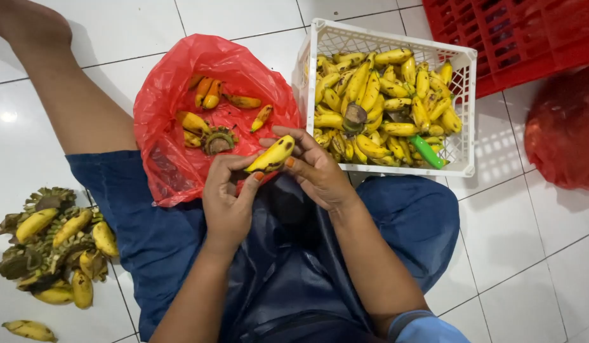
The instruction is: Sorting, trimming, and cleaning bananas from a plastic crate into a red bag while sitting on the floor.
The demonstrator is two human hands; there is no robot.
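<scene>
We hold one small yellow banana (271, 155) between both hands, just in front of the white crate (463, 114), which we take as our landmark. Our left hand (228, 200) has its grip closed around the lower end of the fruit, thumb and fingers pinching it. Our right hand (317, 168) is clenched on the upper end, fingers curled over the top. The banana sits above our lap, near the crate's front left corner.

The white crate is piled high with loose yellow bananas (377, 105), and a green-handled tool (426, 151) lies among them near its front wall. Just left of the crate, a red plastic bag (164, 111) lies open on the tiled floor (529, 228), with a few bananas, some reddish and spotted, and a stem piece (218, 140) inside. Far left of the crate, past our knee, a heap of stalk pieces with several bananas (56, 244) rests on the floor. Behind the crate to the right stands a red crate (516, 35), and a second red bag (564, 130) lies right of the white one.

We judge the sorting well along: the white crate is nearly full and the floor heap is mostly bare stalks. The banana in hand is not yet placed, and a handful remain on the far left heap.
</scene>
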